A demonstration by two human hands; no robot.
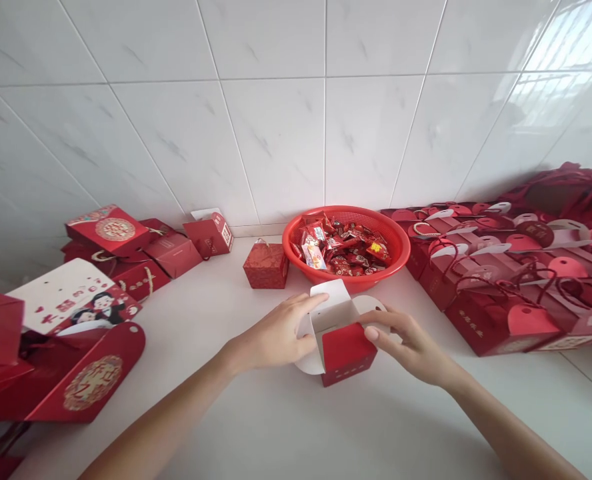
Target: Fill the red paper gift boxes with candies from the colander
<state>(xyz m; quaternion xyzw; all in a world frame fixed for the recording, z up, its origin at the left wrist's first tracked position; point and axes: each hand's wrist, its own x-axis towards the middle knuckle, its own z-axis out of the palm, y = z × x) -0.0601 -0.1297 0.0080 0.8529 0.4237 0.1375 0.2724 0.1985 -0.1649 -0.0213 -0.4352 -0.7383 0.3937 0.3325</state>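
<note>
A small red cardboard gift box (349, 353) with a white inside stands on the white surface between my hands. Its top is open, with the white flaps spread outward. My left hand (279, 333) grips the left side of the box, thumb and fingers at its white flap. On the right, my right hand (409, 340) holds the top edge, fingers at the rim and right flap. Just behind is a red plastic basket (401, 257) of wrapped candies (351, 250). The box's inside looks bare where I can see it; part is hidden by my fingers.
Left of the basket sits a small patterned red box (266, 267). Several red boxes (126, 260) are piled at the left, with a larger open red box (91, 380) nearer. Rows of red handled boxes (496, 307) fill the right. A tiled wall (276, 147) closes the back.
</note>
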